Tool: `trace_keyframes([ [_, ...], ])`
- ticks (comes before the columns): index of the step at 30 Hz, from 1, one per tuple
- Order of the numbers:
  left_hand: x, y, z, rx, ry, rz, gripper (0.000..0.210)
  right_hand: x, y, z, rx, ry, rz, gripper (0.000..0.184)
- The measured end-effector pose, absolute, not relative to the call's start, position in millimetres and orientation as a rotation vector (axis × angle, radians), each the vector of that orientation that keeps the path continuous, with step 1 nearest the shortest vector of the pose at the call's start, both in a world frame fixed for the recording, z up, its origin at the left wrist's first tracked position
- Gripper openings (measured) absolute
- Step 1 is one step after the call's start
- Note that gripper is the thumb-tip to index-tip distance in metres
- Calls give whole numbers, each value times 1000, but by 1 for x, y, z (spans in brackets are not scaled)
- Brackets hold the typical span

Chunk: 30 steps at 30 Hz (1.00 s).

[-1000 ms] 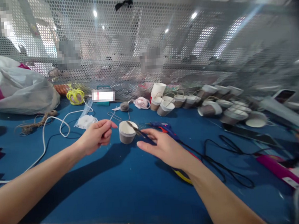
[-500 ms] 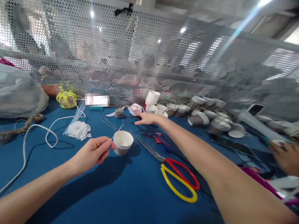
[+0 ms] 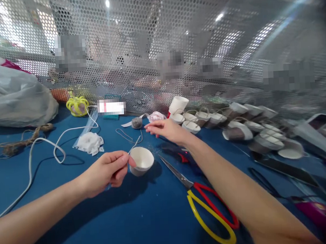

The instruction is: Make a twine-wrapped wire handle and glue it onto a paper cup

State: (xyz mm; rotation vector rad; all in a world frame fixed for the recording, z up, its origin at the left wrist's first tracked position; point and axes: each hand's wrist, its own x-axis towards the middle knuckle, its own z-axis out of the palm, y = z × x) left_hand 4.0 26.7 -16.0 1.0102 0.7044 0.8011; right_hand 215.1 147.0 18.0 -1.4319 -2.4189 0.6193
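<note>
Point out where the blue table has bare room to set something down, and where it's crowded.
The largest free patch of table lies between the left forearm, nearest cup and scissors. A smaller one sits between the white cable and that forearm. The right rear is crowded with cups.

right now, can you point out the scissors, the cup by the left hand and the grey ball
Scissors (image 3: 189, 185): head view, on the pivot end of the blades
Cup (image 3: 143, 161): head view, on the inner wall
Grey ball (image 3: 137, 123): head view, on its middle
</note>
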Motion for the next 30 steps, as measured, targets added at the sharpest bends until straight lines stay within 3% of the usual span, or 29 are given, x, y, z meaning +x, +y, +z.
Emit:
trace_keyframes([
  [2,7,25,-10,957,655,787,23,205,112,28,-1043,-2217,1182,30],
  [5,13,19,-4,926,589,755,22,193,71,33,-806,-1913,1521,17],
  [14,15,-4,-2,982,560,671,24,184,29,14,-723,-1545,1527,2],
  [30,22,-23,-21,940,612,684,23,180,3,-11,-920,-1429,1370,14],
])
